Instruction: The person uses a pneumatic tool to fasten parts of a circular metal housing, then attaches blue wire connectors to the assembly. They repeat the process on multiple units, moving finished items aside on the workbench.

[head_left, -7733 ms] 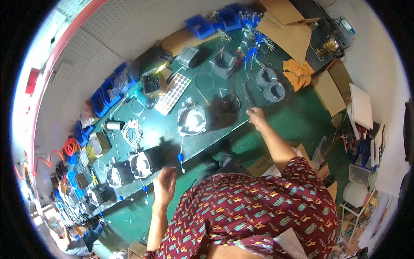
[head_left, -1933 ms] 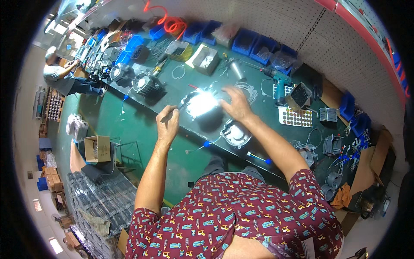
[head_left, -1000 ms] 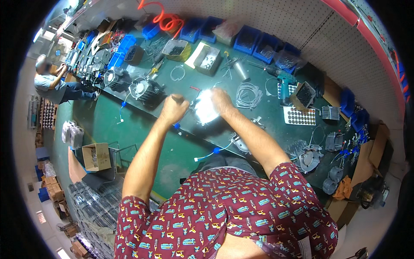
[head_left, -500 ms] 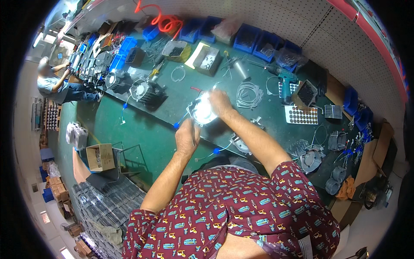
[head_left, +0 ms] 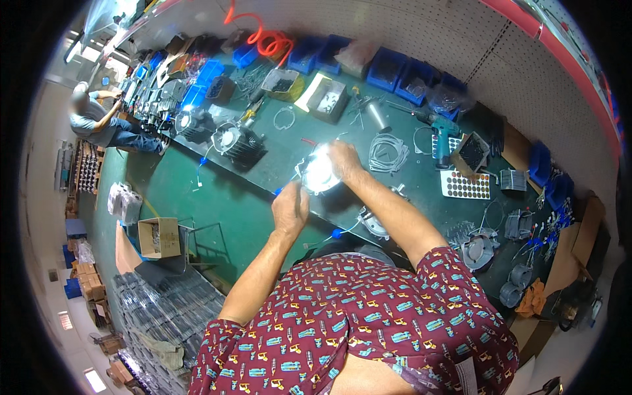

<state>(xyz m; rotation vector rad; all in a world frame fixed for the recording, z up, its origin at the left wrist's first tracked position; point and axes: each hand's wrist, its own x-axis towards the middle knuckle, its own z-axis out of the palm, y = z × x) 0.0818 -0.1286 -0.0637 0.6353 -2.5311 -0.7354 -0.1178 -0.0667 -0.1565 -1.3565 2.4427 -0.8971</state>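
A round metal housing (head_left: 318, 172), washed out by glare, sits near the front edge of the green bench. My right hand (head_left: 343, 159) is at its far right rim, fingers bent and closed against it. At its near left side is my left hand (head_left: 290, 208), fingers curled together; whatever they hold is hidden. A blue connector (head_left: 278, 191) shows just beside the left fingers. Under my right forearm lies another metal part (head_left: 374, 222), partly covered, with a cable and blue connector (head_left: 337, 234) hanging over the edge.
A grey cable coil (head_left: 388, 153) and a teal power drill (head_left: 444, 137) lie to the right. Finned motor housings (head_left: 238, 143) stand at the left. Blue bins (head_left: 384, 69) line the back. Another person (head_left: 99, 122) sits far left. A cardboard box (head_left: 158, 238) stands beyond the bench edge.
The whole view has shifted slightly, moving the bench items rightward in the picture. Both hands stay at the round housing, with only small movement.
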